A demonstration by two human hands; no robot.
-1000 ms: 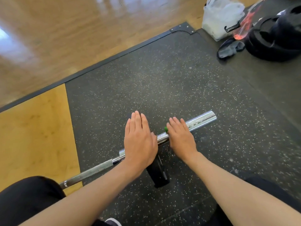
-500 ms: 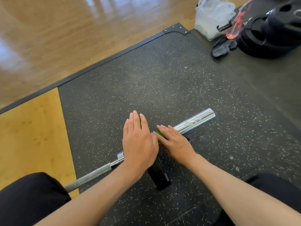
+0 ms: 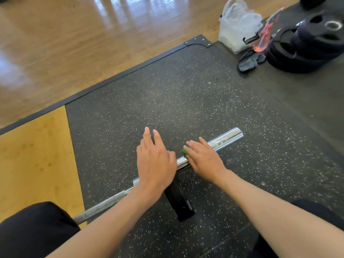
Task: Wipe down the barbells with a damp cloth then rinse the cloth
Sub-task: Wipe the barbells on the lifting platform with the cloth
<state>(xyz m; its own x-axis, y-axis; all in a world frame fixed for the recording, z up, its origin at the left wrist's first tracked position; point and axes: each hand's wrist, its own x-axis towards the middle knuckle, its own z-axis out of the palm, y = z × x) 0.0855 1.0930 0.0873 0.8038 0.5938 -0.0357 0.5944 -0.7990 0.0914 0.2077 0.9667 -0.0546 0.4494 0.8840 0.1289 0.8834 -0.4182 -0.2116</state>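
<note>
A chrome barbell [image 3: 226,139] lies slantwise on the speckled black rubber mat [image 3: 186,94], its sleeve end pointing to the upper right. My left hand [image 3: 155,162] lies flat across the sleeve with straight fingers. My right hand [image 3: 203,158] presses a green cloth [image 3: 184,151] against the sleeve; only a small green edge shows past the fingers. A small black plate [image 3: 179,200] sits on the bar under my hands. The knurled shaft [image 3: 104,205] runs down to the lower left behind my knee.
A white plastic bag in a tub [image 3: 238,25], a red spray bottle [image 3: 264,36], a dark rag [image 3: 250,60] and stacked black weight plates [image 3: 307,43] sit at the upper right. Wooden floor [image 3: 74,43] lies beyond the mat's black edge. A yellow platform panel [image 3: 33,161] is at left.
My right hand with the green cloth slid towards my left hand and has now moved back out along the sleeve. My left hand's fingers have spread and lifted a little.
</note>
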